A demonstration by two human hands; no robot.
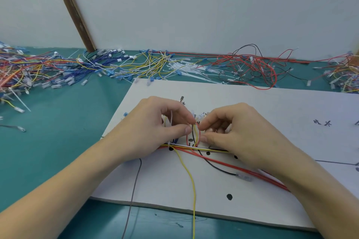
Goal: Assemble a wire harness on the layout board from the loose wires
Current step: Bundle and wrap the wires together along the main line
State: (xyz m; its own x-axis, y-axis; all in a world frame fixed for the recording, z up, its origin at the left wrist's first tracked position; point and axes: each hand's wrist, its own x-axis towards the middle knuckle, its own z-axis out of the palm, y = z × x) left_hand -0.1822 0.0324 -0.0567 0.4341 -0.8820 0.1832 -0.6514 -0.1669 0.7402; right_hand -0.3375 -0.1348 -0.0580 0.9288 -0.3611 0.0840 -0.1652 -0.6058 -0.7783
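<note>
Handwritten marks on layout board (pixel 252 114), illegible.

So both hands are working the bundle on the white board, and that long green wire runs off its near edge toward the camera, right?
Not green: the head view shows a yellow wire running off the near edge. Both the left hand and right hand are at the bundle on the white board.

The layout board (pixel 252 106) lies on the counter (pixel 58 141). Both hands meet over wires on the board. Behind it, piles of loose wires (pixel 136 64) run along the wall (pixel 194 6).
</note>
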